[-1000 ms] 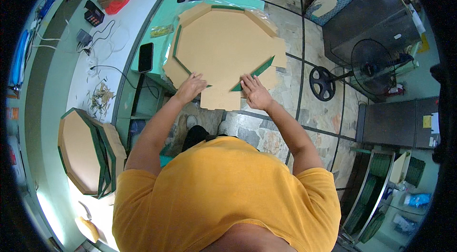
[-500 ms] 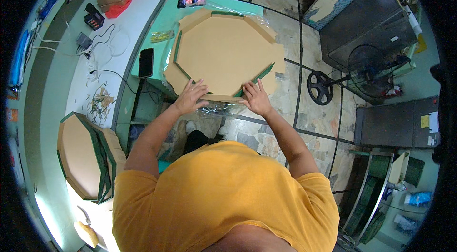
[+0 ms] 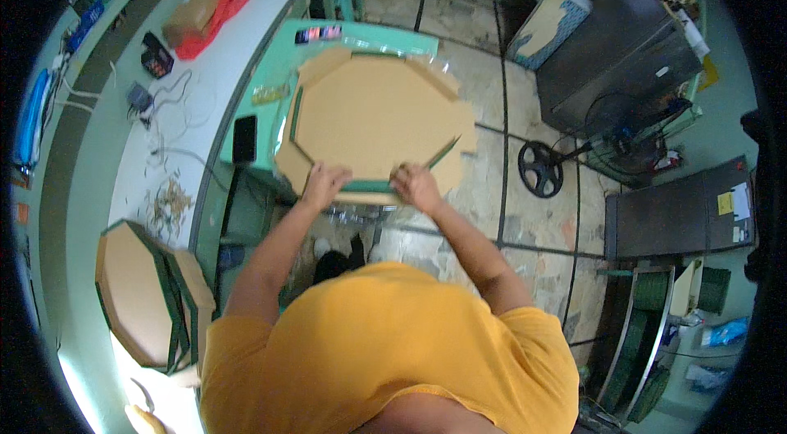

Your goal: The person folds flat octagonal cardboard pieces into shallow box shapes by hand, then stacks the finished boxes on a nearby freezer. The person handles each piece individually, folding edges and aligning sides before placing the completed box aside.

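A large octagonal cardboard piece point(image 3: 373, 110) with flaps along its sides lies on the green table, tan inside with green outer faces on some raised flaps. Along its near edge a green-faced flap point(image 3: 367, 186) stands between my two hands. My left hand point(image 3: 325, 183) is at the left end of this flap, fingers bent over it. At the flap's right end my right hand point(image 3: 416, 186) pinches it, with the fingers curled. Both hands are slightly blurred. The flap at the right point(image 3: 445, 152) is partly raised, while the far right one point(image 3: 433, 79) slants outward.
A black phone point(image 3: 245, 139) and another phone with a lit screen point(image 3: 318, 34) lie on the green table point(image 3: 373, 34). Finished-looking octagonal cardboard trays point(image 3: 135, 295) stand at the left, near scraps point(image 3: 170, 204) on the white counter. A black fan point(image 3: 541, 169) stands on the right.
The near flap now shows its green face between my hands. My fingers have gone from lying on the cardboard to gripping this flap. The whole view has shifted slightly.
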### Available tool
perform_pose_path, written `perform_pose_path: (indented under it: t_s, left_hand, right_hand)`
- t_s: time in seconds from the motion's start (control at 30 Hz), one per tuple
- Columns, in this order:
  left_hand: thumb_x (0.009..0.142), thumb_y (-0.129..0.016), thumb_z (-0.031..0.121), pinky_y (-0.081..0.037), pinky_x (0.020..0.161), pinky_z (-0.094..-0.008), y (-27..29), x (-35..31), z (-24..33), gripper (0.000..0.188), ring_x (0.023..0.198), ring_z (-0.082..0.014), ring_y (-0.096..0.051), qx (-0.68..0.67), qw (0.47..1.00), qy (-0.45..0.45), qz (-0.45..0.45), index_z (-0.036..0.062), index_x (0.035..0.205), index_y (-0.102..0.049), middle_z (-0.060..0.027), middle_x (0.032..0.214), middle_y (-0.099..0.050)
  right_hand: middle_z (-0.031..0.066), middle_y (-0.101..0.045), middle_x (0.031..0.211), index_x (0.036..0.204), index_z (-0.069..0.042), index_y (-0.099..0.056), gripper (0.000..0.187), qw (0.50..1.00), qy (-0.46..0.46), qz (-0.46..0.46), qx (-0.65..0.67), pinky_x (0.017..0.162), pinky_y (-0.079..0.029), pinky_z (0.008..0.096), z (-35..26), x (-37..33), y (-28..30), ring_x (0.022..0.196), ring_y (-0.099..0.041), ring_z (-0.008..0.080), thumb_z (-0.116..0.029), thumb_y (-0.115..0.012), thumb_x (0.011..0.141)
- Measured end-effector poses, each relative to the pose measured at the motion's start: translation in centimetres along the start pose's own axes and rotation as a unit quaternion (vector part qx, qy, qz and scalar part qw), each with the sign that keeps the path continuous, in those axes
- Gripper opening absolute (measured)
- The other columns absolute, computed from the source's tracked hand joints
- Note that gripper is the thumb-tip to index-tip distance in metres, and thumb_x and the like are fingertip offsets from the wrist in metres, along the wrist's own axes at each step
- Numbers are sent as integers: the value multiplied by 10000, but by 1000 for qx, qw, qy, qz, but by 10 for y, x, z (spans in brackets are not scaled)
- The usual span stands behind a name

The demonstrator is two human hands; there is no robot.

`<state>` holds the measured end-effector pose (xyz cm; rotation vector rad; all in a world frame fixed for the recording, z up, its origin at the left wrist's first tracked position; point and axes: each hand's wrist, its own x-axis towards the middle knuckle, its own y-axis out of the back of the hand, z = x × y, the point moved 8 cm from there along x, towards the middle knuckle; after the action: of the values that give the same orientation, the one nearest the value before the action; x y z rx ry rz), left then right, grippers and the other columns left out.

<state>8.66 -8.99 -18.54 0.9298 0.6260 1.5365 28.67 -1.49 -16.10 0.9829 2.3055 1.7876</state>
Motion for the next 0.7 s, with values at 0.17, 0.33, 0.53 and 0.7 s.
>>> perform_pose_path:
  t_s: [0.17, 0.33, 0.53, 0.7]
  left_hand:
    - [717, -720, 462, -364, 938, -431, 8, -5, 27, 444, 1028, -253, -510, 117, 991, -12, -61, 166, 1047, -701, -104, 1013, -565]
    - [762, -686, 439, -276, 1033, -546, -8, -2, 38, 342, 1016, -258, -532, 183, 981, -44, -43, 137, 922, -700, -57, 968, -588]
    - [806, -661, 375, -233, 1058, -551, -28, -8, 23, 240, 1001, -227, -558, 179, 978, -41, -103, 140, 842, -692, -28, 832, -599]
    - [754, -717, 368, -334, 988, -495, 12, -15, 55, 267, 908, -247, -576, 115, 992, -37, 25, 108, 804, -678, -54, 788, -590]
  right_hand:
    - [118, -560, 991, 1054, -49, -600, 469, 992, 38, -82, -86, 857, -430, 414, -14, -7, -13, 953, -528, 312, -366, -698, 723]
    - [119, -577, 940, 877, -47, -609, 246, 989, 45, -113, -80, 803, -445, 405, -11, -4, -27, 944, -553, 286, -244, -670, 744]
    - [132, -591, 811, 842, -41, -613, 193, 995, 20, -95, 1, 754, -451, 425, -13, -8, -38, 832, -591, 312, -212, -643, 759]
    - [120, -630, 834, 811, -54, -622, 186, 995, 25, -96, -5, 748, -468, 426, -17, -5, -32, 848, -613, 312, -184, -656, 681]
